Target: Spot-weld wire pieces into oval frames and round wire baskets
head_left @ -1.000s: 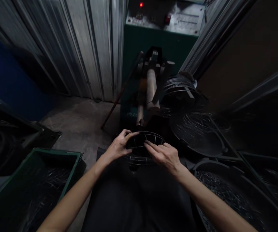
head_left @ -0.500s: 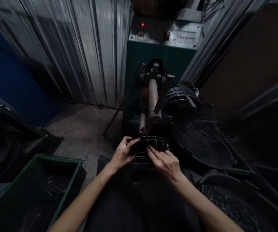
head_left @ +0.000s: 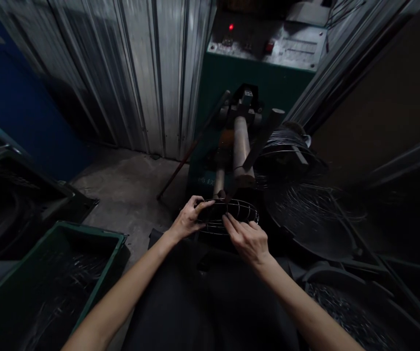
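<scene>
A round wire basket (head_left: 244,209) of thin metal rods is held low in front of the machine's arms. Around its left side my left hand (head_left: 190,218) is closed, the fingers over the rim and the thumb along the wires. At the near right side my right hand (head_left: 248,237) has its fingers pinched together against the basket's wires; any small piece between the fingertips is too small to make out. Just beyond the basket stand the spot welder's thick upper arm (head_left: 241,141) and thinner lower arm (head_left: 219,183).
The green welding machine (head_left: 257,73) shows a lit red lamp (head_left: 231,27). At left lies a green crate (head_left: 89,229) with metal pieces inside. Wire coils (head_left: 285,139) and a dark basin (head_left: 315,239) stand at right, with a tub (head_left: 345,275) of small metal parts nearer.
The view has shifted, so the machine sits further right and the crate a little higher. Both hands keep hold of the basket, which appears slightly higher and seen flatter.
</scene>
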`<state>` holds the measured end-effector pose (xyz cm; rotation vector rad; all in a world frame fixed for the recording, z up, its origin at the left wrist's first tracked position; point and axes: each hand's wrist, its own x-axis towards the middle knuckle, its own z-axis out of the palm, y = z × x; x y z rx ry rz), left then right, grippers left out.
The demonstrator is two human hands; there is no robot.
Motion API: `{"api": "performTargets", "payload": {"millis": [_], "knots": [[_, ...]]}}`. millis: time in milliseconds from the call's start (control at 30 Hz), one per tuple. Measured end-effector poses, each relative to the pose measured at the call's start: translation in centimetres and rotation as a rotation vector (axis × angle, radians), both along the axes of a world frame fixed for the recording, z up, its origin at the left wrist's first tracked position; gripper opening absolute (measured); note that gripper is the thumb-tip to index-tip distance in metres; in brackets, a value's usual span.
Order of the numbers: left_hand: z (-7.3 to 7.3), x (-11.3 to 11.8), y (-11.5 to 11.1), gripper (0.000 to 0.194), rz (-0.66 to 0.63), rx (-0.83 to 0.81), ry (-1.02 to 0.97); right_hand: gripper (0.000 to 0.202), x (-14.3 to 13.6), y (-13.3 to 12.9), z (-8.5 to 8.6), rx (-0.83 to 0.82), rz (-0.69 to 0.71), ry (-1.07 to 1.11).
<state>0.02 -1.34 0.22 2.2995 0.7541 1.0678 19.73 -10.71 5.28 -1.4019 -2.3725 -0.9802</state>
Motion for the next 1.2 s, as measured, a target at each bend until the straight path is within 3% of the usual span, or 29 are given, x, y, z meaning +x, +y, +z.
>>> {"api": "performTargets", "payload": {"millis": [133, 467, 567, 667, 733, 800, 833, 900, 933, 1033, 1100, 1200], "knots": [[0.0, 0.0, 0.3, 0.078, 0.001, -0.007, 0.007, 0.035, 0.0, 0.3, -0.3, -0.023, 0.001, 0.048], [-0.2, -1.3, 0.5, 0.077, -0.016, 0.05, 0.099, 0.024, -1.1, 1.2, -0.1, 0.204, 0.048, 0.026], [-1.2, -1.6, 0.5, 0.082, 0.032, 0.01, -0.003, 0.032, -0.6, -0.2, 0.5, 0.116, 0.029, 0.123], [-2.1, -1.2, 0.4, 0.088, 0.15, -0.057, -0.138, 0.034, 2.8, -4.3, 0.1, -0.029, -0.112, 0.425], [-2.2, -0.8, 0.2, 0.085, 0.169, -0.076, -0.165, 0.03, 6.8, -8.7, -1.7, -0.074, -0.386, 0.687], [-1.8, -0.7, -0.2, 0.078, 0.141, -0.081, -0.161, 0.037, 11.6, -13.7, -5.0, -0.113, -0.81, 0.772], [-1.5, -0.7, -0.6, 0.074, 0.123, -0.087, -0.15, 0.039, 14.0, -16.1, -7.0, -0.242, -1.005, 0.738], [-1.2, -0.9, -1.7, 0.066, 0.103, -0.108, -0.107, 0.032, 17.7, -20.5, -11.3, -0.575, -1.225, 0.72], [-1.2, -1.0, -2.4, 0.063, 0.109, -0.121, -0.082, 0.025, 18.8, -22.4, -13.4, -0.699, -1.239, 0.758], [-1.6, -1.1, -4.5, 0.059, 0.151, -0.173, -0.034, 0.014, 19.4, -26.3, -17.9, -0.779, -1.169, 0.873], [-1.8, -1.0, -5.5, 0.06, 0.17, -0.207, -0.032, 0.017, 18.9, -27.4, -18.7, -0.756, -1.164, 0.91], [-1.6, -0.7, -6.2, 0.061, 0.181, -0.241, -0.05, 0.026, 18.5, -27.6, -17.3, -0.633, -1.127, 0.945]]}}
